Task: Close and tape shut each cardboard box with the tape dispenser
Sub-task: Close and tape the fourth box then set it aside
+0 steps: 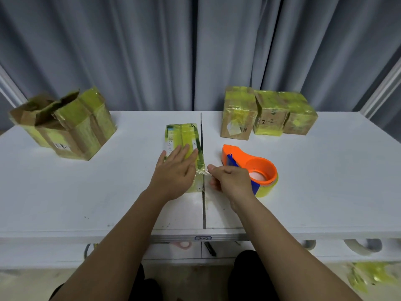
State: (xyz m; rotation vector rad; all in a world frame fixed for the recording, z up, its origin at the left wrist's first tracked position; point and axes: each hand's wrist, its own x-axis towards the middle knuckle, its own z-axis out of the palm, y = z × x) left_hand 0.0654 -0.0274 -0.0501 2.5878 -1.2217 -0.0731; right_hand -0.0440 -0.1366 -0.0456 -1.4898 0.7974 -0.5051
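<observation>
Yellow-taped cardboard box (184,146) lies mid-table under the flat, relaxed left hand (175,170). Right hand (230,181) pinches a tape end at the box's near corner — the orange tape dispenser (251,168) just beside. Likely sealing step; next, press the tape down.

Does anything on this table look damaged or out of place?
Yes. The brown cardboard box wrapped in yellow tape at the far left sits with its top flaps open and ragged, while the three taped boxes at the far right are closed. Crumpled yellow tape scraps lie under the table.
</observation>
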